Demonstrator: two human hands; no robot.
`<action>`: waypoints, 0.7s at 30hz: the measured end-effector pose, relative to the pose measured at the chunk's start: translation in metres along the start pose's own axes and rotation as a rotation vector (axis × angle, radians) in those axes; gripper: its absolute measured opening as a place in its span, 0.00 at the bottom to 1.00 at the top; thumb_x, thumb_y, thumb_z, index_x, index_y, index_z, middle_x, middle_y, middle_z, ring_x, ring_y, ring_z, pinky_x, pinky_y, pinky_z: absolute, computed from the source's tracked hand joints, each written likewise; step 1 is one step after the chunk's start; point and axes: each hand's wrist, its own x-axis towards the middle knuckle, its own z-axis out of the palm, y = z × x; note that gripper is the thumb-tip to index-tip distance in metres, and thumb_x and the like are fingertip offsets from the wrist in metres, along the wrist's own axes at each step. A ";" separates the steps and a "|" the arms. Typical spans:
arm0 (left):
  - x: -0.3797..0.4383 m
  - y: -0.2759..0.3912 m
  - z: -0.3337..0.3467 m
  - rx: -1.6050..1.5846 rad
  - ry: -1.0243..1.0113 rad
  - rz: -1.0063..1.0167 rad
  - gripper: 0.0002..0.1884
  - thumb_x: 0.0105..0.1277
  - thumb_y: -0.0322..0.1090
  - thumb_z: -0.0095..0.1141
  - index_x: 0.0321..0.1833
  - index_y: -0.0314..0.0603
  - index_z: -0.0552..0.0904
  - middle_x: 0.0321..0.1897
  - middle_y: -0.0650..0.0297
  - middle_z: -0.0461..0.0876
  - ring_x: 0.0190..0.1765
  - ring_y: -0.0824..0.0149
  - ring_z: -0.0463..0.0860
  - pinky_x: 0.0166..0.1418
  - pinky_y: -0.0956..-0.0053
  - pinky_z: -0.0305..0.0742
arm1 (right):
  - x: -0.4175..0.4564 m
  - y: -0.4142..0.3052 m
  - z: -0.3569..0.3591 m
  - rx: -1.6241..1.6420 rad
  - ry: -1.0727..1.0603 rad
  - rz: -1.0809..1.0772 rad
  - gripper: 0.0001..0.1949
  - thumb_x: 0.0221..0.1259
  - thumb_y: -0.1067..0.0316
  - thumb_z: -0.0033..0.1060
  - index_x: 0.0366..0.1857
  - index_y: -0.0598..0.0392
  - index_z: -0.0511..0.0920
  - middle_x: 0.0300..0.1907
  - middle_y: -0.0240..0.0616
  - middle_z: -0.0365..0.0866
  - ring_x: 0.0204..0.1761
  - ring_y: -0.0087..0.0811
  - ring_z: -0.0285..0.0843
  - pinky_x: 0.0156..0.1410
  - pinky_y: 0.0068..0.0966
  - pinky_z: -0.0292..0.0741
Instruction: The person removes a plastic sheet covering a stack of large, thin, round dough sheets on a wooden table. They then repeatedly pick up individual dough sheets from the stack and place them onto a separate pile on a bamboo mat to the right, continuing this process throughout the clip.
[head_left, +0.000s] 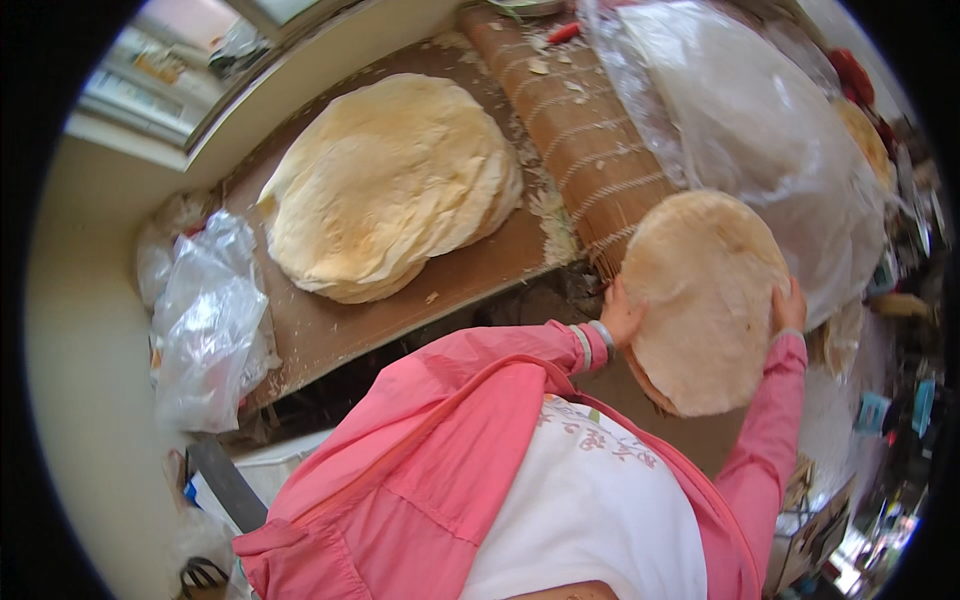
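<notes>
Both of my hands grip a stack of thin round flatbreads (705, 307) by its opposite sides, in front of me on the right. My left hand (621, 313) is on the near-left edge, and my right hand (789, 306) is on the right edge. Fingers on both sides are partly hidden by the stack. A larger pile of pale flatbreads (390, 180) lies on the brown board table (360, 330), left of the held stack. Just past my hands lies a big clear plastic bag (772, 142) with pale contents.
A rolled mat bound with white cord (585, 127) lies between the pile and the big bag, with crumbs scattered around it. Crumpled plastic bags (210, 307) sit at the table's left end by the wall. A window (180, 75) is at the upper left. A cardboard box (810, 540) stands low on the right.
</notes>
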 end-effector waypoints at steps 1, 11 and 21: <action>-0.003 0.013 -0.013 -0.068 -0.124 -0.030 0.40 0.62 0.48 0.48 0.66 0.29 0.44 0.63 0.40 0.51 0.66 0.47 0.52 0.68 0.64 0.49 | -0.003 0.007 -0.001 -0.196 0.110 -0.074 0.26 0.50 0.56 0.58 0.54 0.57 0.68 0.52 0.50 0.70 0.53 0.48 0.68 0.57 0.37 0.67; 0.014 -0.053 -0.219 0.128 0.550 0.229 0.23 0.58 0.33 0.53 0.57 0.36 0.68 0.53 0.53 0.68 0.56 0.60 0.69 0.54 0.72 0.67 | -0.012 -0.012 -0.023 -0.398 0.047 0.139 0.17 0.46 0.55 0.62 0.36 0.54 0.73 0.33 0.41 0.77 0.37 0.43 0.74 0.41 0.36 0.71; -0.007 -0.169 -0.415 0.824 0.735 -0.038 0.27 0.49 0.33 0.58 0.55 0.41 0.68 0.53 0.51 0.66 0.55 0.50 0.65 0.59 0.61 0.62 | -0.044 -0.266 -0.151 0.384 -0.202 -0.360 0.07 0.57 0.76 0.49 0.39 0.58 0.71 0.21 0.25 0.72 0.20 0.12 0.62 0.26 0.11 0.59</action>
